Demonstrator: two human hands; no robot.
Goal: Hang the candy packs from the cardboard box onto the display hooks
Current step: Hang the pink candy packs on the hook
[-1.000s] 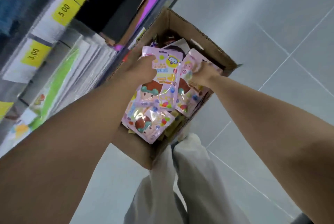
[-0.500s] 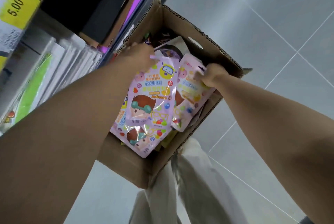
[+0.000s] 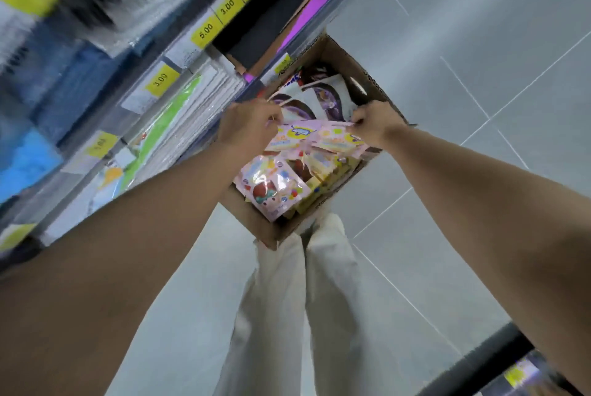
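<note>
Grey tiled floor (image 3: 479, 43) beneath cardboard box (image 3: 367, 75), pink candy packs (image 3: 307, 136) now raised over its opening.
Left hand (image 3: 249, 127) and right hand (image 3: 374, 125) each pinch a glossy flat pack's top edge, higher than half a second ago; more packs lie inside the corrugated box.

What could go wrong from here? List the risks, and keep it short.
1. The left hand and right hand pinch the pink candy packs only by their top edges. The packs overlap, so one may slip back into the cardboard box.
2. The box stands right by the person's legs, so a step toward the hooks, which are not in view, could knock it.
</note>
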